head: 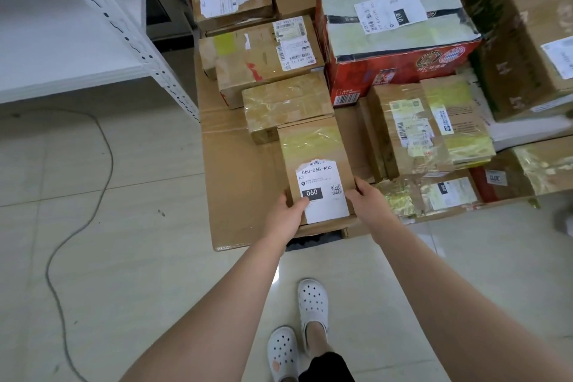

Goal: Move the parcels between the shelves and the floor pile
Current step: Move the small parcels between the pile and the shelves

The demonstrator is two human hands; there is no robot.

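A small brown parcel with a white label marked "060" sits at the near end of the floor pile, on a flat sheet of cardboard. My left hand grips its near left corner, thumb on the label. My right hand holds its near right edge, fingers curled round the side. Beyond it lie a taped brown parcel and a longer labelled one. A white metal shelf stands at the left, bare on the level in view.
More parcels crowd the right: a red printed box, stacked brown boxes and a tall carton. A grey cable snakes over the tiled floor at the left. My feet in white clogs stand behind the pile.
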